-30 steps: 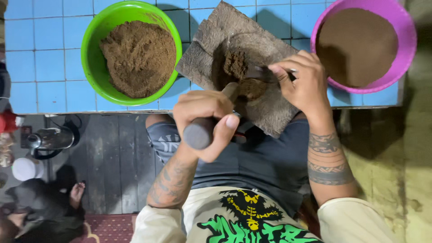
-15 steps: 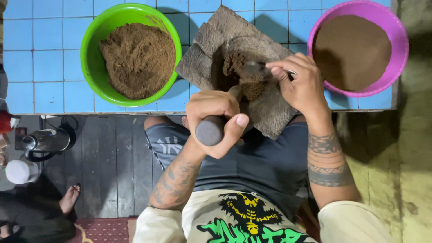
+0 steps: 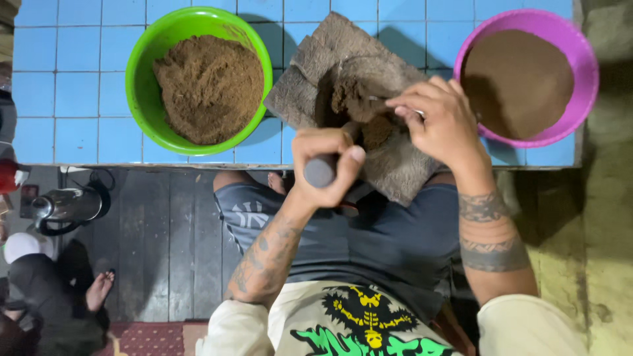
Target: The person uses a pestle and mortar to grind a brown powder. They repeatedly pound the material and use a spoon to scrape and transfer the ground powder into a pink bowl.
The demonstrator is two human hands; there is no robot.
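Brown coarse powder sitting heaped in green bowl, finer dark powder lying flat in purple bowl, my left hand gripping grey pestle handle, right hand pinching a small metal tool over brown clump on stone slab, blue tiled table.

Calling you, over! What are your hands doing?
Left hand grips grey handle. Right hand presses brown powder on cloth. Nothing blocking.
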